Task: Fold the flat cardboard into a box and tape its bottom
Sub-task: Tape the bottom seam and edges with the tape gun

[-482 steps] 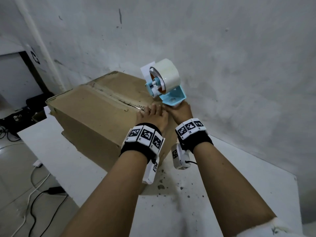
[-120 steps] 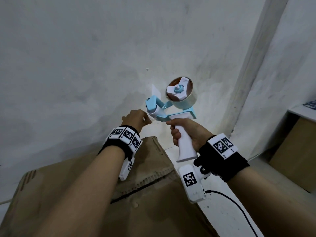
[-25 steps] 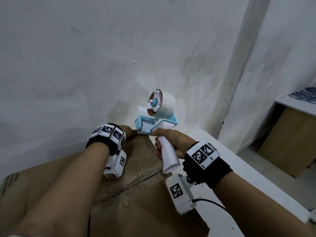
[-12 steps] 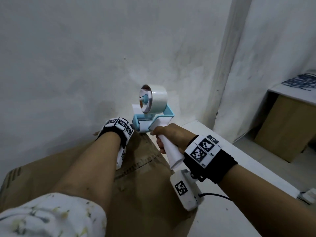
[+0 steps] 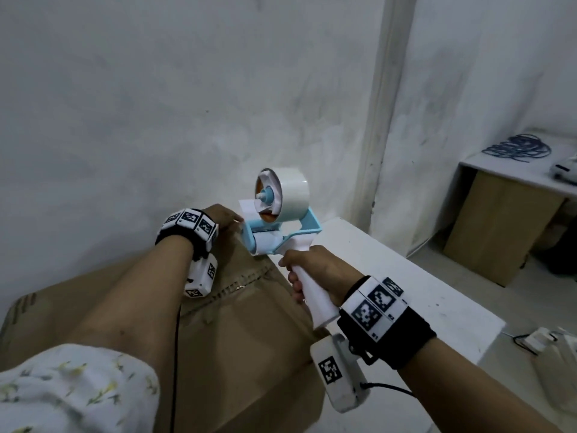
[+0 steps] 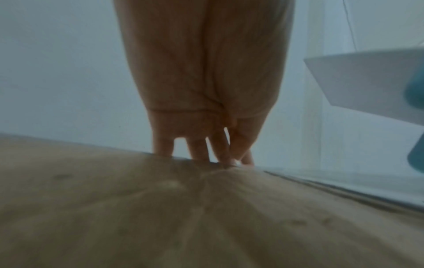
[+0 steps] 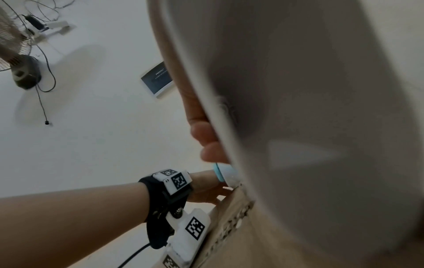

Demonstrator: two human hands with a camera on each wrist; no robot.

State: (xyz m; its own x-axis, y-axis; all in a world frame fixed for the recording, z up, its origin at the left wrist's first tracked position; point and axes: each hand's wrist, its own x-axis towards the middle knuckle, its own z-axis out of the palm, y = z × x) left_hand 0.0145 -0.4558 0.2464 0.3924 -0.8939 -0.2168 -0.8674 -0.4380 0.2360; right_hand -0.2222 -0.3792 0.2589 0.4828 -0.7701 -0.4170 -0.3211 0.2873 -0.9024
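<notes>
box (image 5: 243, 332): light, stiff, hold at far edge | left hand (image 5: 218, 217): flat, pressing there | right hand (image 5: 315, 270): gripping dispenser (image 5: 281, 220) handle

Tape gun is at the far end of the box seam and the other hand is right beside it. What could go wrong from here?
1. The left hand rests at the cardboard box edge right beside the tape dispenser; its fingers could get taped or nicked.
2. The flap seam looks gapped, so tape may bridge it loosely.
3. The right hand grips only the handle; a tilted dispenser may lay tape crooked.
</notes>
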